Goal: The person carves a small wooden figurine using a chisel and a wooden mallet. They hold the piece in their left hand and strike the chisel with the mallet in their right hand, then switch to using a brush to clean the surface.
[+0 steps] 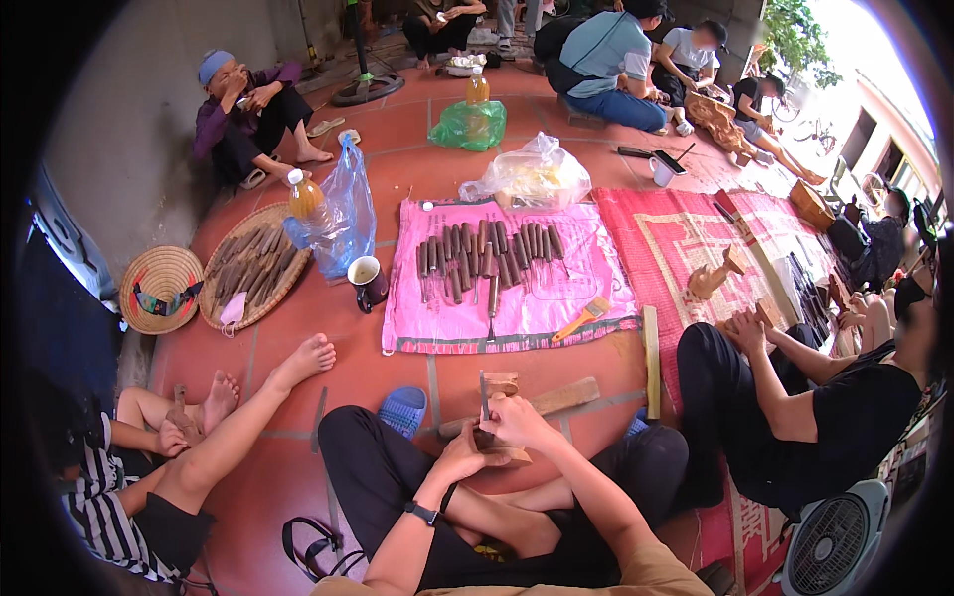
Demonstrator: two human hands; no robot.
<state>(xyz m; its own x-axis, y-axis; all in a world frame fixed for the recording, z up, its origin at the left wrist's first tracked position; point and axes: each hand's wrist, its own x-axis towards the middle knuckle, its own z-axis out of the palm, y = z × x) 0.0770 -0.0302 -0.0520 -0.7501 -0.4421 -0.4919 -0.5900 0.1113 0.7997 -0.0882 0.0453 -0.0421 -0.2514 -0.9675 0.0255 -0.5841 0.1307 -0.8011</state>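
I sit cross-legged with both hands close together in front of my lap. My right hand (519, 421) is closed on a carving chisel, its narrow metal blade (485, 395) pointing away from me. My left hand (460, 459) is closed against a pale wooden block (511, 456), just below the right hand; its fingertips are partly hidden. Another end of pale wood (503, 381) shows beyond my right hand. A wooden mallet (566, 395) lies on the tiles behind my hands. Farther off, several dark-handled chisels (492, 254) lie in rows on a pink sheet (417, 323).
A brush (581, 320) lies on the sheet. Left of it stand a mug (369, 285), a bottle (306, 196) and a woven tray (212, 310) of tools. A blue slipper (402, 410) is near my knee. People sit at both sides; a fan (833, 541) stands lower right.
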